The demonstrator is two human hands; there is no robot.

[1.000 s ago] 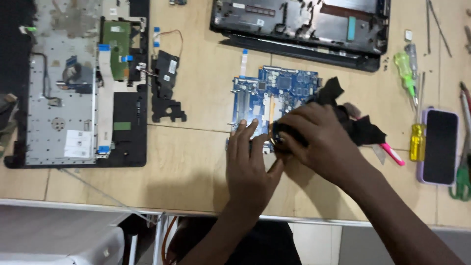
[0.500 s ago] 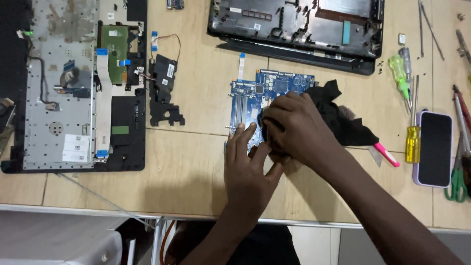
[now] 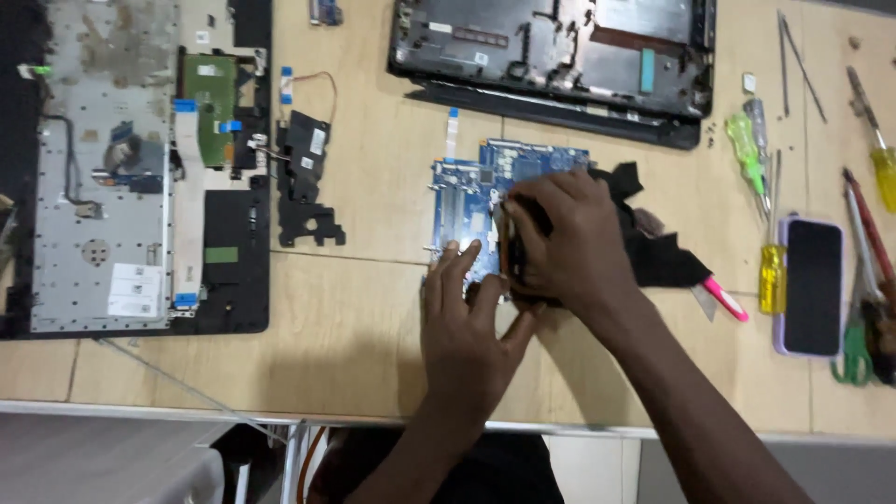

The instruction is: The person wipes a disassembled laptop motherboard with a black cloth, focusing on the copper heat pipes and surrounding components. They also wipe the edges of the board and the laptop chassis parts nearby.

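wooden table (image 3: pixel 373 327): both hands press blue circuit board (image 3: pixel 467 191) (right (image 3: pixel 560 238) gripping black part (image 3: pixel 511 245)).

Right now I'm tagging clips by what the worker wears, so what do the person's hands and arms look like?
Both are bare. The left hand and the right hand have no gloves, and no rings or watch show. Both forearms are uncovered up to the picture's lower edge, with no sleeve, strap or cable on them. Below the table edge, dark clothing shows between the arms.
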